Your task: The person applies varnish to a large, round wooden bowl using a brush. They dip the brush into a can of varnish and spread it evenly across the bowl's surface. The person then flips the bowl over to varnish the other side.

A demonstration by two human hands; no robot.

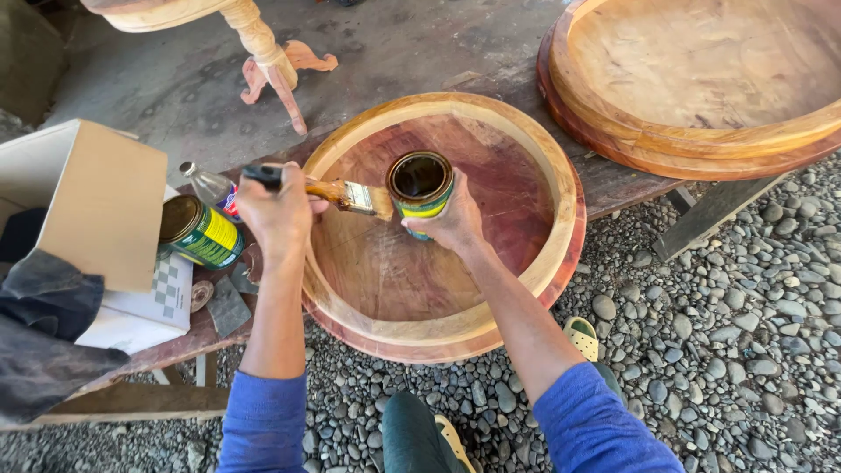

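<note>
Our left hand (279, 213) is closed in a fist around the dark handle of a paintbrush (337, 193), with the forearm reaching straight forward from the blue sleeve. We hold the brush level, and its bristles point to the right, just beside the rim of a small open can (420, 188). Our right hand (451, 223) is wrapped around this can from below and from the side, and the wrist is bent a little inward. We keep the can upright over the round wooden tray (442, 307), which lies on the bench (626, 184). Left of the tray, a second can (200, 232) lies on its side near a small bottle (208, 184) and a cardboard box (101, 197). Another big wooden tray (692, 131) rests at the far right of the bench. Under us we see grey pebbles (745, 342).
</note>
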